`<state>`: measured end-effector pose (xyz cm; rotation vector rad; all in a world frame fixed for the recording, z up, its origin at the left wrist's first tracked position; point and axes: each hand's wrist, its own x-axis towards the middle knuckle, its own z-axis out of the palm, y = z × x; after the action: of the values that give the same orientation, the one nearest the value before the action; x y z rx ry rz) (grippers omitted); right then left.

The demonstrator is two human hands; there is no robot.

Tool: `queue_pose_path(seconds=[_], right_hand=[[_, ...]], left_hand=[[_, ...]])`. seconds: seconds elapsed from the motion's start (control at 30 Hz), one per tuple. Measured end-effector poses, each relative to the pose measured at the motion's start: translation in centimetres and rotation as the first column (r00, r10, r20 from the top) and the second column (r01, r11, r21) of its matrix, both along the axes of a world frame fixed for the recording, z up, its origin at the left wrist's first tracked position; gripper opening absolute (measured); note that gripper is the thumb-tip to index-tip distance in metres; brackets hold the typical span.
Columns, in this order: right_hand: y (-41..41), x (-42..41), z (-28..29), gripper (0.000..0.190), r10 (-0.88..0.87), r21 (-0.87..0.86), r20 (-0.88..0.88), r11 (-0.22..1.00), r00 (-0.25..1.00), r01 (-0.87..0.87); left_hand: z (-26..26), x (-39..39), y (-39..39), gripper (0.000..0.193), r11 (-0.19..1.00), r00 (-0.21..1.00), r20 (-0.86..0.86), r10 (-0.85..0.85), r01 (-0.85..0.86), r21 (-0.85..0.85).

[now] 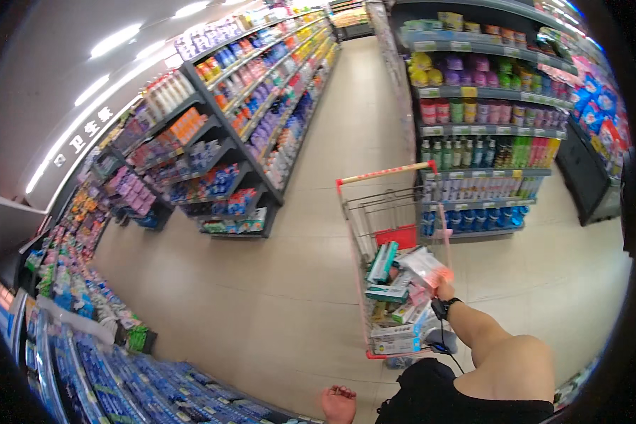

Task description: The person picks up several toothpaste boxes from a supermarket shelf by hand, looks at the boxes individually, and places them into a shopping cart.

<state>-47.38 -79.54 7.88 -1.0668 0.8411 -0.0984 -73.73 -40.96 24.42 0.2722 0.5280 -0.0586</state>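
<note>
A shopping cart (384, 172) with a red-trimmed wire frame stands before me, its handle at the far end. My right hand (444, 288), with a black watch at its wrist, is at the cart's right side, at the end of a white and red plastic package (424, 266); the blur hides the fingers' exact hold. Green-and-white boxes (383, 262) and a white box (395, 339) lie in the cart among other packages. Low in the view, my left hand (339, 404) hangs near the blue-packed shelf, its fingers curled loosely, holding nothing.
Shelves of bottles and jars (471, 130) stand just beyond the cart on the right. A long shelf unit (233, 138) borders the aisle at the left. Racks of small blue packages (138, 387) run along the bottom left. A dark display stand (585, 169) is at the far right.
</note>
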Motion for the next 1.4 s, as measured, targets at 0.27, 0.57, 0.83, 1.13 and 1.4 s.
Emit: queue_pose_path(seconds=[0.27, 0.57, 0.83, 1.13, 1.4], right_hand=[[5.2, -4.1, -13.8, 0.065, 0.253, 0.354, -0.133, 0.915, 0.958, -0.193], [11.7, -10.1, -11.3, 0.039, 0.864, -0.416, -0.503, -0.255, -0.013, -0.873], [6.8, -8.8, -14.5, 0.029, 0.786, -0.817, -0.575, -0.563, 0.228, -0.122], [1.0, -13.7, -4.2, 0.033, 0.721, -0.251, -0.685, -0.366, -0.103, -0.896], [5.6, -12.8, 0.7, 0.036, 0.450, -0.055, -0.829, -0.656, -0.332, -0.753]], left_hand=[[0.2, 0.1, -0.5, 0.027, 0.996, 0.995, -0.057, 0.084, -0.081, 0.044], [-0.1, -3.9, -0.5, 0.039, 0.974, 0.967, -0.148, 0.207, -0.218, -0.063], [0.2, -5.5, -0.1, 0.049, 0.928, 0.943, -0.130, 0.305, -0.325, -0.180], [2.2, -6.2, -2.7, 0.037, 0.950, 0.937, -0.185, 0.297, -0.310, -0.043], [2.5, -5.1, -2.9, 0.030, 0.960, 0.944, -0.178, 0.276, -0.263, 0.093]])
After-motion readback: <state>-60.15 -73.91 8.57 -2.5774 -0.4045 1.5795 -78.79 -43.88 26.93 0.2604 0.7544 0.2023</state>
